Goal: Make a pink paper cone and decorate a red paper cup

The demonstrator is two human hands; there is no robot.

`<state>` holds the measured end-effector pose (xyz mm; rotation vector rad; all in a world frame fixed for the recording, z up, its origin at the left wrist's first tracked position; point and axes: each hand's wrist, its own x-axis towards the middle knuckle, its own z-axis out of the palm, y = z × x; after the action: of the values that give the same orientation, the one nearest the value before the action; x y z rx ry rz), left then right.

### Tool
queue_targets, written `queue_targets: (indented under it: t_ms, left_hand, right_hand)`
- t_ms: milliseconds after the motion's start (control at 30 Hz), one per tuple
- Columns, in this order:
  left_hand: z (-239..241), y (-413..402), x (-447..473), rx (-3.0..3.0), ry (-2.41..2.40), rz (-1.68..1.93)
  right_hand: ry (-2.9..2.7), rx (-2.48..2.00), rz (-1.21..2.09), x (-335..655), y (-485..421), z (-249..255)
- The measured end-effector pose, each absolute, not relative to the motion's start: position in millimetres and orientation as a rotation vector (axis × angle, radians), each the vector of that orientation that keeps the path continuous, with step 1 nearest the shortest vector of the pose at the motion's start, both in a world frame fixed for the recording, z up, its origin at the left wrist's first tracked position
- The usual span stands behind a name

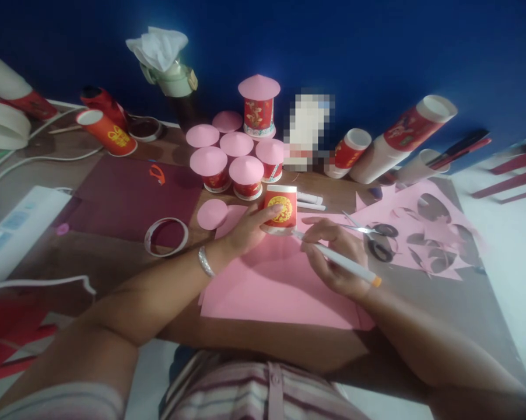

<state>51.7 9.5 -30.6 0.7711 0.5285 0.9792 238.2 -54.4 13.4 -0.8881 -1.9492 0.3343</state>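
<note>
My left hand (254, 227) is closed around a red paper cup (284, 210) with a round yellow emblem, its thumb lying across the front. In my right hand (333, 251) is a white marker pen (344, 262) with an orange end, its tip close to the cup's white lower rim; whether it touches I cannot tell. Pink paper sheets (272, 286) lie beneath both hands. Behind the cup, several red cups with pink cone tops (245, 169) stand grouped, one taller cone-topped cup (259, 111) at their back. A loose pink cone (213, 214) rests left of the held cup.
Black-handled scissors (379, 239) and cut pink scraps (438, 233) lie on the right. Stacked paper cups (403, 137) lean at the back right beside a cup of pens (424, 166). A tape roll (165, 237) sits left, near a green-topped bottle (175, 81) and a white cable (44, 157).
</note>
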Motion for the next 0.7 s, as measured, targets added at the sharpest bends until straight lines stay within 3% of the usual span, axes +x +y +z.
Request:
queue_targets:
  t_ms: [700]
  left_hand:
    - [-32.5,9.6,51.5,0.735,0.513,0.994]
  right_hand:
    - [-1.973,-0.976,0.229,240.5,-56.0,8.5]
